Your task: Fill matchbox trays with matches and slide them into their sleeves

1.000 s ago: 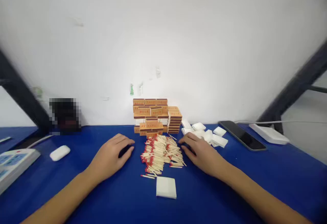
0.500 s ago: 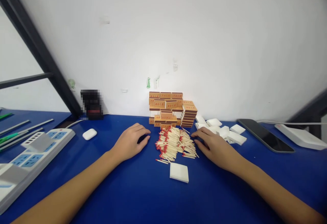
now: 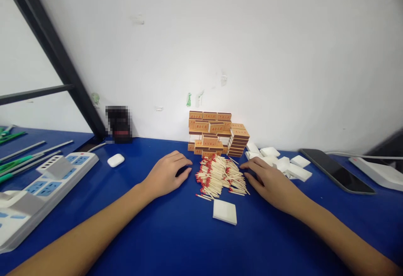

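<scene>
A heap of loose red-tipped matches [image 3: 217, 177] lies on the blue table between my two hands. My left hand [image 3: 170, 174] rests on the table to the left of the heap, open and holding nothing, thumb apart from the fingers. On the heap's right side is my right hand [image 3: 266, 179], also open, its fingertips close to the matches; whether they touch I cannot tell. Behind the matches, orange matchboxes [image 3: 210, 125] stand stacked against the wall, with a column of matchboxes [image 3: 238, 139] at their right. A white matchbox tray [image 3: 224, 212] lies in front of the heap.
Several white trays [image 3: 297, 172] are piled behind my right hand, beside a dark phone [image 3: 333, 171] and a white flat box [image 3: 378, 172]. At left are a power strip [image 3: 47, 188], a small white case [image 3: 116, 160] and metal rods [image 3: 40, 156]. The wall [image 3: 252, 36] closes off the back.
The whole view has shifted slightly, so everything appears a little further right. My hands keep their places around the matches, and nothing is picked up.
</scene>
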### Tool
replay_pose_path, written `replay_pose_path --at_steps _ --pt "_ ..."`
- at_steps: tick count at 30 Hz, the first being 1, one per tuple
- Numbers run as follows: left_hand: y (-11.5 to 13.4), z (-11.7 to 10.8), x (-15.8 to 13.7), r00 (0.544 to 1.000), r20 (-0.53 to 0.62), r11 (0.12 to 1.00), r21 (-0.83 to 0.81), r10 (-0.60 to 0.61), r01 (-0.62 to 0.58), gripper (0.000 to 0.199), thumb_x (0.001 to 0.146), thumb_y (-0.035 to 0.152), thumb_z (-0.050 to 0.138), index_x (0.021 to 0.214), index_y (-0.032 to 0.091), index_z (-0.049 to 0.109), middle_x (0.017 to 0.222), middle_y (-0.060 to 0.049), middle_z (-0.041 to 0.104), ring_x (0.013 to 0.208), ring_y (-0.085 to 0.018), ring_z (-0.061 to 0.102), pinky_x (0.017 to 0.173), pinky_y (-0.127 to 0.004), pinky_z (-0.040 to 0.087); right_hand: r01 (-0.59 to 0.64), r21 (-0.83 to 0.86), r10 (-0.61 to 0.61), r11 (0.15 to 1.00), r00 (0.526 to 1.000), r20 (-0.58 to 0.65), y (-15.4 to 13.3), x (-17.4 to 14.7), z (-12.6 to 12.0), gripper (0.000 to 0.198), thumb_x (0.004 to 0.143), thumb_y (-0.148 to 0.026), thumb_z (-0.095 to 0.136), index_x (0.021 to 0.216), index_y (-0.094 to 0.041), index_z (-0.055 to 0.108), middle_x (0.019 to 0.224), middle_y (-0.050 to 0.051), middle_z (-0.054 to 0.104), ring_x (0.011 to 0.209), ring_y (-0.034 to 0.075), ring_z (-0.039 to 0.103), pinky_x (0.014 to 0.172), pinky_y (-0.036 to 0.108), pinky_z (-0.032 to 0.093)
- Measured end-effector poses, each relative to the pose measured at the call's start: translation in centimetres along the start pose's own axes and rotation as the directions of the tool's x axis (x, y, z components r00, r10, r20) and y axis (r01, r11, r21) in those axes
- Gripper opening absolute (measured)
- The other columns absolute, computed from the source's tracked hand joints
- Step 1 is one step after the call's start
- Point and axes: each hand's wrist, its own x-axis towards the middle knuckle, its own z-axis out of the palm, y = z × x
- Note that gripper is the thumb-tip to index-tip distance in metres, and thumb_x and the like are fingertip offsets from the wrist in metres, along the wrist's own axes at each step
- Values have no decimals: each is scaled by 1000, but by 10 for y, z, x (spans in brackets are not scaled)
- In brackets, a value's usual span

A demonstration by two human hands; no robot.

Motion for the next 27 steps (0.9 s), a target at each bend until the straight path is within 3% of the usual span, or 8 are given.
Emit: replay_pose_path --at_steps 27 --pt "6 -6 2 999 -24 999 -22 39 -40 18 101 23 60 113 17 72 105 -8 75 99 -23 67 90 -42 57 5 -12 -5 1000 1000 -10 -5 -1 -5 29 104 -29 44 121 -24 66 116 12 66 93 26 68 84 46 58"
